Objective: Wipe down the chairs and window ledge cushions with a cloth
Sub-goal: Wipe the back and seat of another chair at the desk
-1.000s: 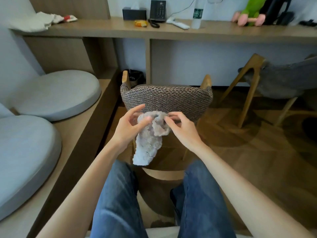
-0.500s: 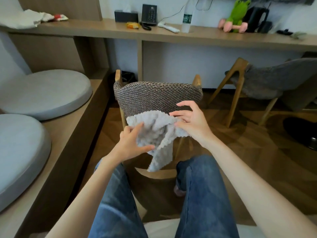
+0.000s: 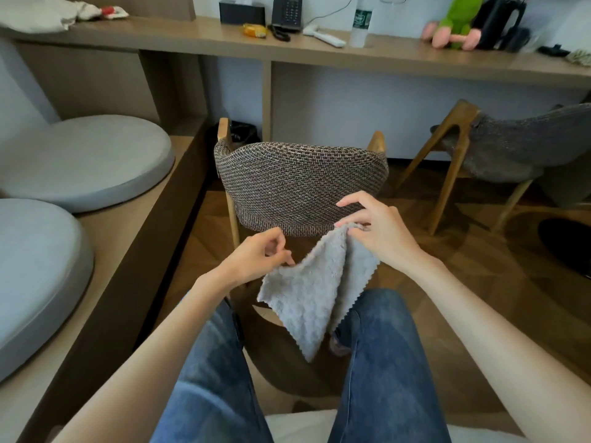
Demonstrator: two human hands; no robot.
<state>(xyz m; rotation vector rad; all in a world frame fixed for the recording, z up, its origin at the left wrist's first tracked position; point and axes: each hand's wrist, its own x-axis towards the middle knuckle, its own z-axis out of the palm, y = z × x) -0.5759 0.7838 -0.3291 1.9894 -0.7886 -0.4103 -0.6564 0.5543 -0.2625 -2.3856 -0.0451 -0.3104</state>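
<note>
- The cloth: grey and fluffy, at frame centre, held in the air between both hands and above the knees. It hangs half-folded, its long axis running from upper right down to a loose corner at lower centre.
- The left hand: fingers curled, thumb and fingertips pinching the cloth's upper-left corner.
- The right hand: pinches the cloth's top edge at its higher end. The forefinger is stretched out free toward the chair and grips nothing.
- The chair: its woven backrest sits directly above the cloth in frame, long axis left to right. The cloth's top edge meets the backrest's lower rim in the picture; whether they touch cannot be told.
- Deciding relation: the chair lies straight ahead of both hands. The right hand is the nearer, overlapping the backrest's lower-right part, while the left hand sits just below the rim.
- The cushions: 2, grey, on the ledge at frame left — well apart from the cloth, on the left hand's side.
- The 2nd chair: upper right of frame, well apart.
- Judgement: the cloth is being arranged for wiping and no wiping contact is evident, so the task appears to be near its start. The next move looks like a short reach forward to the backrest. The hanging corner may drag unless it is gathered first.
</note>
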